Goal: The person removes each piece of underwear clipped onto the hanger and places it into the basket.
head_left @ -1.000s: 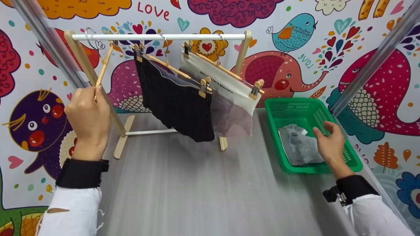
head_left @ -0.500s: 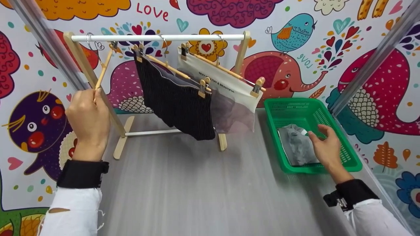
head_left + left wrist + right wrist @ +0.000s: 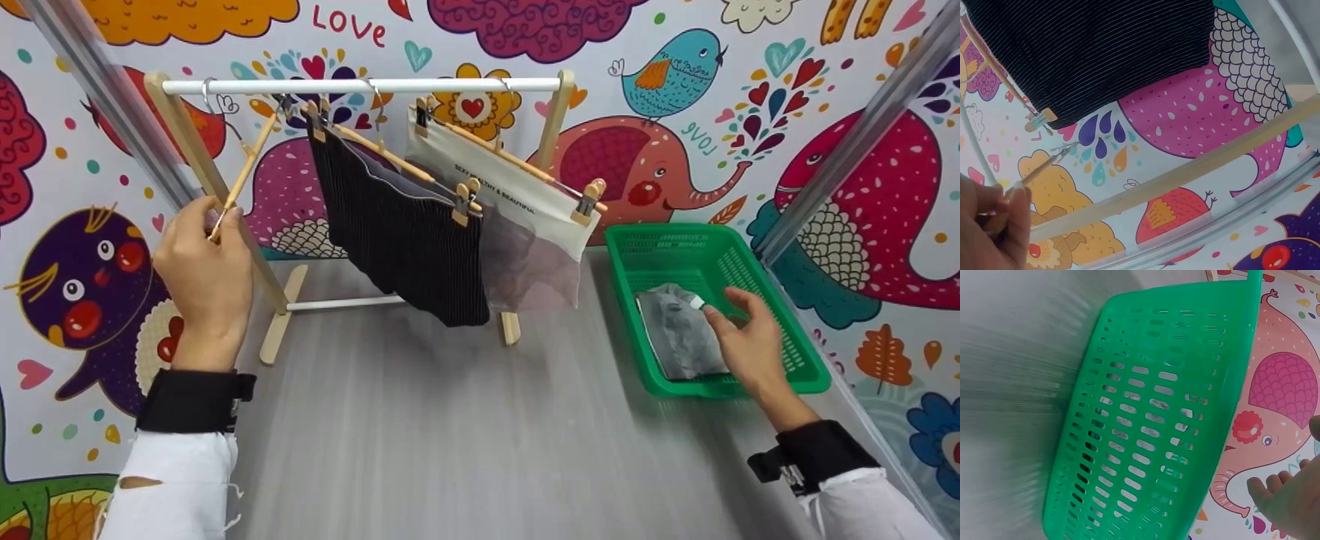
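At the rack's left end, my left hand [image 3: 206, 277] grips the near end of a bare wooden clip hanger [image 3: 250, 165]. Its hook [image 3: 212, 101] is over the white rail. In the left wrist view, thumb and fingers pinch this hanger [image 3: 1039, 169]. My right hand [image 3: 752, 341] hovers over the green basket [image 3: 626, 315], fingers apart and loosely bent, holding nothing. Below and left of it in the basket lies a folded grey garment [image 3: 679, 337] with a small white tag. The right wrist view has the right hand [image 3: 1294, 500] beyond the basket's rim.
A black striped garment [image 3: 405, 240] and a white-and-mauve sheer one [image 3: 536, 225] hang from clip hangers on the wooden rack's white rail [image 3: 435, 85]. The rack's feet [image 3: 283, 315] stand on the grey table [image 3: 450, 450]. A patterned wall stands behind.
The bare hanger's far end has swung right, towards the striped garment, while my left hand keeps its near end. My right hand has shifted slightly left over the basket.
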A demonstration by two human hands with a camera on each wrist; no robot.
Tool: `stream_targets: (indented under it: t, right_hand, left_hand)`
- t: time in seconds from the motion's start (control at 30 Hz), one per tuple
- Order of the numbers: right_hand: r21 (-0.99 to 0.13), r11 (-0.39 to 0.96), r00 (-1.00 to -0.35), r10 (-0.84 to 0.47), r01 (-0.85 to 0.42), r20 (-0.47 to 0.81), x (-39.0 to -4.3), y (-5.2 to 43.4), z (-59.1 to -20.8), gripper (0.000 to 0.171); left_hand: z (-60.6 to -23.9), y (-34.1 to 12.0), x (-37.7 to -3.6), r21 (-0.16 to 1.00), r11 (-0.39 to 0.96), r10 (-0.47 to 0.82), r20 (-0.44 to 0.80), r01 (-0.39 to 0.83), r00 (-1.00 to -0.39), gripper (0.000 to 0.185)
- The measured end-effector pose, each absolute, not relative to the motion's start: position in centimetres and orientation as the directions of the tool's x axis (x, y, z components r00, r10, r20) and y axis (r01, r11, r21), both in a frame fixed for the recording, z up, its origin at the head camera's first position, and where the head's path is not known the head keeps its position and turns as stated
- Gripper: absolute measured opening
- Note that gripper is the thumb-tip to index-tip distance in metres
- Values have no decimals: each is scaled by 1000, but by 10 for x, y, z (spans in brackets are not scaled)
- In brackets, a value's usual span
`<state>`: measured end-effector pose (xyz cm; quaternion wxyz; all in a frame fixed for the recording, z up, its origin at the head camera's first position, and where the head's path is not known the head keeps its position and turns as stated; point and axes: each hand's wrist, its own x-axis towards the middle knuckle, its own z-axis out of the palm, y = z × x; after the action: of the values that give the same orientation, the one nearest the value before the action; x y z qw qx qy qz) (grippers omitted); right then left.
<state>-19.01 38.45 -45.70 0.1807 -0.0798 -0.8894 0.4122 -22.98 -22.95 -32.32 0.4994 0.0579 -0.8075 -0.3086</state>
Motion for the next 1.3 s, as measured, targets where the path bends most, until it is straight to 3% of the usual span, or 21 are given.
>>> stream_targets:
  t: [0.23,0.5,0.97,1.3]
  right_hand:
    - [-758,652,-929,264,-26,260,-187,387,-456,57]
    - [-757,653,-934,258,-20,248,-187,387,-456,58]
    - [-749,661,-937,233,-44,260,-181,384,-455,55]
    - [-685,712,-902,184,-151,390,-176,372,-454,48]
  left_hand:
    - [-331,-231,-226,671,705,-506,703,230,-499,43]
    - [-351,-232,-223,754,579,-569,646,310,-508,36]
    - [-397,-223,-217,879,379,-619,474,290,-627,36]
    - [-421,-175,-214,800,491,-541,591,345,-598,26]
